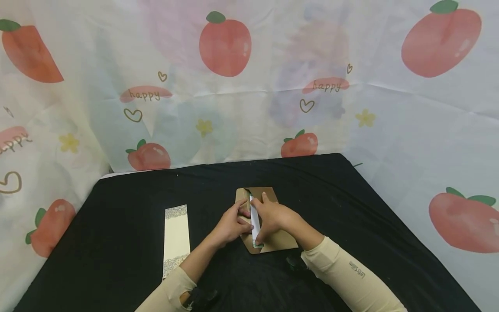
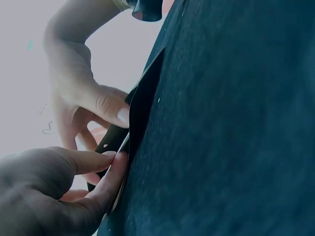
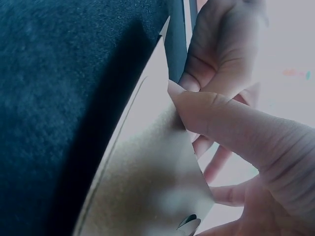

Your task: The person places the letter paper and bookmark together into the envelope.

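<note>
A brown kraft envelope (image 1: pixel 282 239) lies on the black cloth in front of me, its mouth on the left side. A narrow strip of white paper (image 1: pixel 255 219) shows along that opening, lengthwise. My left hand (image 1: pixel 229 223) pinches the opening's edge between thumb and fingers, as the left wrist view shows. From the other side my right hand (image 1: pixel 274 216) spans the white paper, thumb at its near end and fingers toward the far end. In the right wrist view the envelope's panel (image 3: pixel 142 157) slants up beside the right thumb (image 3: pixel 221 115). Part of the paper is hidden by fingers.
A cream card with lacy patterned ends (image 1: pixel 176 238) lies left of the envelope, its near end beside the left sleeve (image 1: pixel 171 288). Black cloth (image 1: pixel 117 216) covers the table. A fruit-printed curtain (image 1: pixel 249 108) hangs behind and along both sides.
</note>
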A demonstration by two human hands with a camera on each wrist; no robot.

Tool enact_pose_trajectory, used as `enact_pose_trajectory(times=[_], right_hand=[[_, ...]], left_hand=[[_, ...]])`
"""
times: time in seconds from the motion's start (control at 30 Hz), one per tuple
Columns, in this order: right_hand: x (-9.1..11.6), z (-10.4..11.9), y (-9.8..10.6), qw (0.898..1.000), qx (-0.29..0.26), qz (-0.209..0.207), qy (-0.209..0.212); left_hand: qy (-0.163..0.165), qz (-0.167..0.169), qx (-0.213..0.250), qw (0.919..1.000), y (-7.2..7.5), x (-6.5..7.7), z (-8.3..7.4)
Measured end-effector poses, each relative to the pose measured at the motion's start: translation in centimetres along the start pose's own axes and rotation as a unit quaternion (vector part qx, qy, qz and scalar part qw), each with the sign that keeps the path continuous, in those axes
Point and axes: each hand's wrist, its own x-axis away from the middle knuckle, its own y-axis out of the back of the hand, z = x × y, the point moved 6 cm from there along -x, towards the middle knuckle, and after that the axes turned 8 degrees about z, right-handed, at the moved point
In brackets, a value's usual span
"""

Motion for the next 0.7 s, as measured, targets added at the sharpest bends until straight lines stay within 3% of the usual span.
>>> enact_pose_trajectory(times=[0.33,0.7], right_hand=[[-0.15,0.04,-0.06,1.000,0.004,-0.005,0.006],[-0.16,0.09,-0.10,1.000,-0.007,-0.003,0.020]], left_hand=[[0.001,-0.026,0.014,0.9996,-0.53,-0.11,0.18],[-0.002,-0.033,-0.015,0.9993,-0.59,-0.16,0.29]])
